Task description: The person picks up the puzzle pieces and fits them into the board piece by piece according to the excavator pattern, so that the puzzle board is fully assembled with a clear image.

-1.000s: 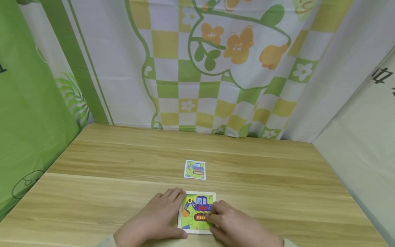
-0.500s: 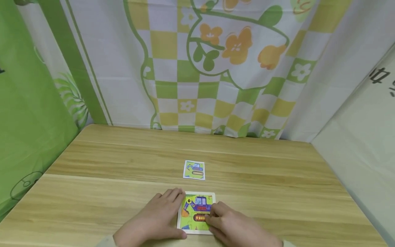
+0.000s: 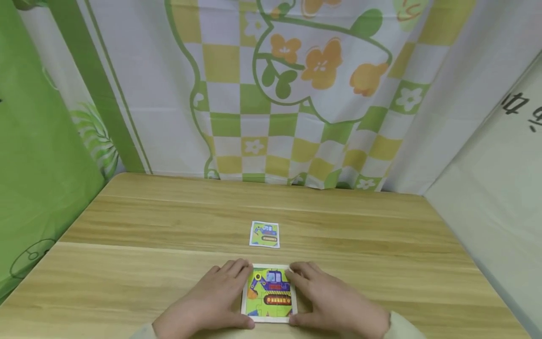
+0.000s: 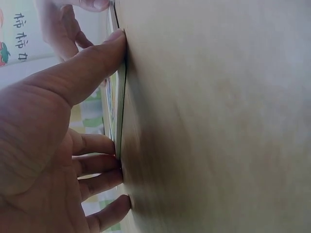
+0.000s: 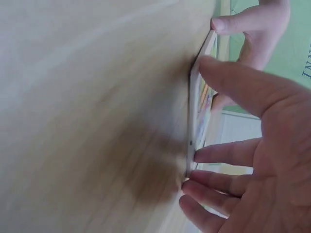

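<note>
A small square jigsaw puzzle [image 3: 271, 301] in a pale frame lies on the table in the head view, showing a purple excavator on green. Its pieces sit inside the frame. My left hand [image 3: 211, 299] holds the left side, thumb at the near corner and fingers at the far one. On the opposite side my right hand [image 3: 332, 299] grips in the same way, thumb near and fingertips far. Both wrist views show the thin frame edge [image 4: 120, 97] between thumb and fingers, low against the table. Beyond the puzzle lies a picture card [image 3: 264, 234] with the same excavator.
The wooden table [image 3: 148, 216] runs back to a patterned curtain [image 3: 254, 94]. Green cloth [image 3: 42, 141] hangs at the left, and a pale sheet with dark characters [image 3: 491, 165] at the right.
My right hand has moved off the puzzle's lower right pieces to the right side of the frame, uncovering the excavator's track and corner. The left hand stays at the left side.
</note>
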Available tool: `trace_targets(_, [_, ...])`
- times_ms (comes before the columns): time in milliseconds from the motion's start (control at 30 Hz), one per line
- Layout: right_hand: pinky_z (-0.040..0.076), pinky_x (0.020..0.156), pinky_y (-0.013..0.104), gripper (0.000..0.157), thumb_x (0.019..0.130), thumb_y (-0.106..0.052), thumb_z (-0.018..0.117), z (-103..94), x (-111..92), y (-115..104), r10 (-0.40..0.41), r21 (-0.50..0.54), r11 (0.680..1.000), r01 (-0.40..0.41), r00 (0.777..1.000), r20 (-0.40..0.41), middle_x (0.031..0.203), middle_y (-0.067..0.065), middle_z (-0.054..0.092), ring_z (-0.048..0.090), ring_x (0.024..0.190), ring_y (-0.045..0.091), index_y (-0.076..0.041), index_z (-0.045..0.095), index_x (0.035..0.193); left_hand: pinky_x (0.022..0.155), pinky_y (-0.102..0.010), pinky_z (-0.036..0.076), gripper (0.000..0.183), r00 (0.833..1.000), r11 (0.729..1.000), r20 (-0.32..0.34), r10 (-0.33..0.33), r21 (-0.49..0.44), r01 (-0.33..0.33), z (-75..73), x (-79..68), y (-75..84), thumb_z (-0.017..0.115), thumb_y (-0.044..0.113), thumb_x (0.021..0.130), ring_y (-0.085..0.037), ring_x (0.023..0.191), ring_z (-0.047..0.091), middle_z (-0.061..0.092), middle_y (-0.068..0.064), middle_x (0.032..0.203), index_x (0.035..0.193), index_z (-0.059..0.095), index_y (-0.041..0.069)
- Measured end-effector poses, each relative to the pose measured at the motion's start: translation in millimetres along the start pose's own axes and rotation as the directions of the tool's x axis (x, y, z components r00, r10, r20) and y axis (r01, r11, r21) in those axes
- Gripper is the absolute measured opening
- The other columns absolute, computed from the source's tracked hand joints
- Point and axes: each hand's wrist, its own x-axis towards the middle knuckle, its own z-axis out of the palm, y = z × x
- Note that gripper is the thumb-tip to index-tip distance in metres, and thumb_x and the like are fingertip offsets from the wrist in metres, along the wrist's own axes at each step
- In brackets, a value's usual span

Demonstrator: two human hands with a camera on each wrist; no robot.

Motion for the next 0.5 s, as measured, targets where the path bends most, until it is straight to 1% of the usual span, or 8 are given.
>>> trace_targets(100, [0.051,0.116,0.047,0.091,0.091,-0.067,0.069,-1.4,6.0,1.3,0.014,0.035,0.999,-0.015,0.999,0.033,0.162,0.009,0.045,0.050,0.146,0.027,-0.013,0.044,0.159,0.111,-0.060,0.051,0.115,1.000,1.000,-0.030,0.011,0.006,-0.011,-0.1,1.4,-4.6,0.082,0.070,0.072,-0.033,0.143,0.050,0.050,-0.013,0.157,0.155,0.045,0.001])
trace_targets(233, [0.049,0.118,0.049,0.089,0.089,-0.059,0.076,-1.0,19.5,2.9,0.017,0.066,0.998,-0.018,1.000,0.025,0.161,0.012,0.046,0.050,0.146,0.030,-0.009,0.047,0.157,0.108,-0.056,0.053,0.112,0.998,1.000,-0.063,0.009,-0.002,-0.009,-1.5,5.7,-13.3,0.085,0.067,0.070,-0.032,0.139,0.053,0.054,-0.012,0.152,0.152,0.049,0.000])
trace_targets(367, [0.048,0.119,0.051,0.089,0.087,-0.055,0.080,-1.6,33.7,4.5,0.026,0.075,0.997,-0.028,0.999,0.028,0.161,0.016,0.047,0.051,0.146,0.033,-0.008,0.050,0.155,0.109,-0.062,0.051,0.111,0.997,0.999,-0.072,-0.009,-0.037,0.007,-6.3,11.3,-21.2,0.089,0.062,0.069,-0.037,0.139,0.053,0.055,-0.015,0.150,0.150,0.050,-0.002])
trace_targets(500, [0.049,0.118,0.050,0.088,0.085,-0.053,0.082,-3.7,42.3,5.4,0.026,0.068,0.997,-0.028,0.999,0.034,0.159,0.017,0.047,0.051,0.145,0.034,-0.007,0.051,0.154,0.112,-0.065,0.048,0.110,0.997,0.997,-0.070,-0.034,-0.071,0.029,-8.2,15.6,-25.7,0.091,0.059,0.068,-0.038,0.141,0.052,0.054,-0.016,0.152,0.150,0.051,-0.002])
